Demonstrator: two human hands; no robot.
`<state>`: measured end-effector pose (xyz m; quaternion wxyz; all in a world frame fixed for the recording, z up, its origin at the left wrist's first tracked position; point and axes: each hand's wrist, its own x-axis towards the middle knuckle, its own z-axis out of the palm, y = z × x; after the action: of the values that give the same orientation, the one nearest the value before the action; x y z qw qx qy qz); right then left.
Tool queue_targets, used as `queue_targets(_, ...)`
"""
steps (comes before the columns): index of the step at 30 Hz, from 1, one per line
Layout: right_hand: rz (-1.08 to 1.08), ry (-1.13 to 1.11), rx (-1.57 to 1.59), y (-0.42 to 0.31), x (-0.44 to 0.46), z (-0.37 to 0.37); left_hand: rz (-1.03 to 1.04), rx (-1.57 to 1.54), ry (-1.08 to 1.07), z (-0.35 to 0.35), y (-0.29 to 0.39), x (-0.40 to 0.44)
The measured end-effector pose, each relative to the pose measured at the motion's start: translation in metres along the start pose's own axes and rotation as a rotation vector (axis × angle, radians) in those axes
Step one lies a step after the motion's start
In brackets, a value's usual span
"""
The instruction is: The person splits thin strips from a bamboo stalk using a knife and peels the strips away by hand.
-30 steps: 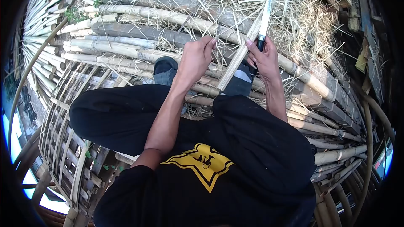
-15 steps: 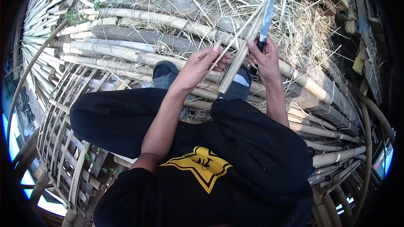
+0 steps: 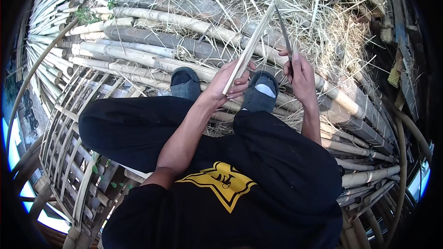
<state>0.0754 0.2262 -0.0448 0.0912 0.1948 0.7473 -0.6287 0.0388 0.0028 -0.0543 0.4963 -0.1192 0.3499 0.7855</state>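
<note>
My left hand (image 3: 230, 80) is closed around the lower end of a long, pale bamboo strip (image 3: 259, 30), which slants up and to the right past the top of the view. A knife (image 3: 283, 26) is in my right hand (image 3: 299, 71), its handle mostly hidden by the fingers. The blade points up and left, seen nearly edge-on, and its tip is close to the strip's right side; whether they touch I cannot tell. Below the hands are my dark slippers, the left one (image 3: 184, 83) and the right one (image 3: 260, 91).
I sit on rows of bamboo poles (image 3: 184, 20). Loose shavings (image 3: 339, 32) cover the poles ahead and to the right. A woven bamboo lattice (image 3: 76, 157) stands at my left. A curved pole (image 3: 37, 71) rises at the far left.
My left hand has shifted from beside the strip to hold its lower end. The knife has moved away from the strip's face and turned, its tip now leaning left; my right hand is lower and further right.
</note>
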Motion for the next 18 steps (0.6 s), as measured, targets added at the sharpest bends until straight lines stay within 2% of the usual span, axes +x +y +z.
queue_targets(1,-0.024,-0.004,-0.181,-0.008,-0.005,-0.005,0.02,-0.034,0.003,-0.001,0.0,0.0)
queue_targets(2,-0.025,-0.003,-0.182,-0.015,-0.009,-0.009,0.042,-0.067,0.005,-0.001,0.001,0.001)
queue_targets(4,-0.068,-0.031,-0.552,-0.025,-0.015,-0.015,0.053,-0.108,0.009,-0.002,0.002,0.001)
queue_targets(10,-0.195,-0.038,-0.657,-0.03,-0.001,-0.023,0.051,-0.018,-0.02,-0.001,0.004,0.0)
queue_targets(13,-0.161,0.043,-0.607,-0.046,-0.001,-0.034,0.062,-0.035,0.032,-0.003,0.007,-0.003)
queue_targets(16,-0.218,0.024,-0.746,-0.049,-0.001,-0.039,0.086,-0.093,0.01,-0.003,0.011,-0.004)
queue_targets(18,-0.144,-0.021,-0.758,-0.049,-0.001,-0.036,0.079,-0.015,0.017,0.0,0.012,-0.005)
